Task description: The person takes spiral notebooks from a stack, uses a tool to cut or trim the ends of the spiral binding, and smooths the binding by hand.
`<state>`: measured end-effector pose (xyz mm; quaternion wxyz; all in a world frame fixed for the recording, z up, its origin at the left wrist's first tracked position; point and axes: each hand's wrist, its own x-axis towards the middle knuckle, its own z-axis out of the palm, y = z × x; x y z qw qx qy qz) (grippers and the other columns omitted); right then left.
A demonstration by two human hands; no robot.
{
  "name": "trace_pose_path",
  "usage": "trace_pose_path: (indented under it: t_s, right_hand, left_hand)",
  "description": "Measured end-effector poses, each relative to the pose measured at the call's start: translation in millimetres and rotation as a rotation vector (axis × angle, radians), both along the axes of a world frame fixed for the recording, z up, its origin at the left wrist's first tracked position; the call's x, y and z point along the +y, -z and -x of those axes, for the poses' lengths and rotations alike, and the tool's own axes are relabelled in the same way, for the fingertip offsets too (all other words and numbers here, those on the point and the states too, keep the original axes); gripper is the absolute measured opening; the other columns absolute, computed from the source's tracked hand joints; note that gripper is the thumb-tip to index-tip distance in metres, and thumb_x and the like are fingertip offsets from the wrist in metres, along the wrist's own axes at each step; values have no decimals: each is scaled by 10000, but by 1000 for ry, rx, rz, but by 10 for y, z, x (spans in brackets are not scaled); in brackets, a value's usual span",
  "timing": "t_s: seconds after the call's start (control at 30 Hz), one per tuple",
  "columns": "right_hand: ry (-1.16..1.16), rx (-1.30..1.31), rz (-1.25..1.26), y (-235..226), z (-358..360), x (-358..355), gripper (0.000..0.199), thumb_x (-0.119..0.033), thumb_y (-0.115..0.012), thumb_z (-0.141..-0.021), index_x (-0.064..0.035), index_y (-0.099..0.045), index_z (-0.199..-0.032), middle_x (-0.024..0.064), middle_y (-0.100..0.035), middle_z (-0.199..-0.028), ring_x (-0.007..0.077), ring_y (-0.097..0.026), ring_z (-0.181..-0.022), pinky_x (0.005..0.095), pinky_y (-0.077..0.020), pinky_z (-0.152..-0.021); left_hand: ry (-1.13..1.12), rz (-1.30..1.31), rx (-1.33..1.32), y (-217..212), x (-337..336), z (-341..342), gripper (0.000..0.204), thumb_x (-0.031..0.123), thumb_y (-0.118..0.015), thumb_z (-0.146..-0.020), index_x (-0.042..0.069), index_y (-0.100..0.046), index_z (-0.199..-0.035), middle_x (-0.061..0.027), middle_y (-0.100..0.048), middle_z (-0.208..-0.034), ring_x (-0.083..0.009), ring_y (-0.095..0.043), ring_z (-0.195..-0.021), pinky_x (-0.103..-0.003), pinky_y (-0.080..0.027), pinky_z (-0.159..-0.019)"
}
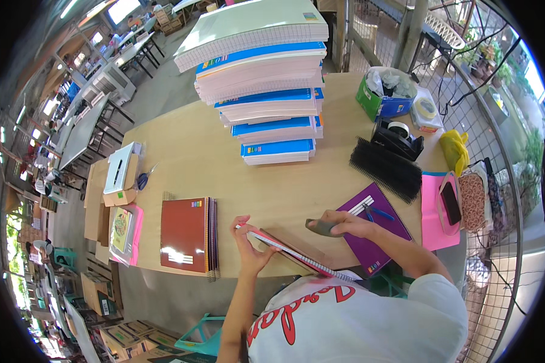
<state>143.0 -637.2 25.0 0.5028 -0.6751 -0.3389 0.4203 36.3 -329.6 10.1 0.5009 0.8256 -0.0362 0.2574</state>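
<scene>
- Nearest me, my left hand (pixel 248 239) had its fingers pinched on the near end of a spiral notebook (pixel 290 249), tilted up on edge at the tabletop (pixel 181 145) rim.
- My right hand (pixel 339 225) clasped a small grey tool (pixel 321 227) just beyond the notebook; I judged the binding was being worked, needing a steady hold.
- Beyond the notebook lay black binding combs (pixel 386 169), farther off a tall notebook stack (pixel 266 91).
</scene>
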Motion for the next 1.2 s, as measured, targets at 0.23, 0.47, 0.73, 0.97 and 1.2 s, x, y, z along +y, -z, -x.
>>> trace_pose_path:
  t_s: [0.23, 0.47, 0.73, 0.97, 1.2]
  right_hand:
    - [-78, -245, 301, -681, 388, 109, 585, -499, -603, -881, -208, -586, -1388, 230, -502, -1287, 386, -532, -1165, 442, -425, -1003]
    - [91, -440, 241, -592, 596, 246, 545, -435, -622, -899, -139, -611, -1356, 237, -476, -1352, 356, -519, -1216, 431, -389, -1039]
    - [298, -529, 108, -685, 504, 403, 423, -407, -620, -918, -192, -681, -1278, 201, -441, -1420, 361, -473, -1269, 467, -394, -1060]
    - [260, -375, -118, -743, 551, 525, 415, -319, -641, -918, -190, -650, -1312, 146, -488, -1298, 322, -525, -1199, 415, -438, -1022]
    - [248, -377, -124, -821, 479, 731, 419, -373, -637, -913, -157, -681, -1269, 164, -483, -1297, 316, -507, -1190, 419, -412, -1022]
  left_hand:
    - [51, 19, 46, 26, -10, 37, 1138, 380, -995, -456, 128, -309, -1329, -146, -314, -1344, -326, -396, -1309, -466, -417, -1059]
    - [86, -19, 37, 82, 45, 102, 1137, 339, -997, -478, 135, -290, -1345, -147, -319, -1335, -331, -397, -1307, -472, -430, -1050]
    - [42, -22, 3, 27, 26, 57, 989, 440, -961, -523, 84, -384, -1243, -186, -352, -1251, -370, -418, -1211, -486, -483, -965]
    - [54, -48, 6, 12, 53, 68, 986, 457, -958, -522, 87, -387, -1235, -185, -365, -1220, -365, -441, -1182, -498, -456, -965]
    - [77, 85, 10, 20, 28, 81, 968, 376, -972, -511, 101, -392, -1236, -189, -375, -1202, -378, -450, -1172, -500, -454, -978]
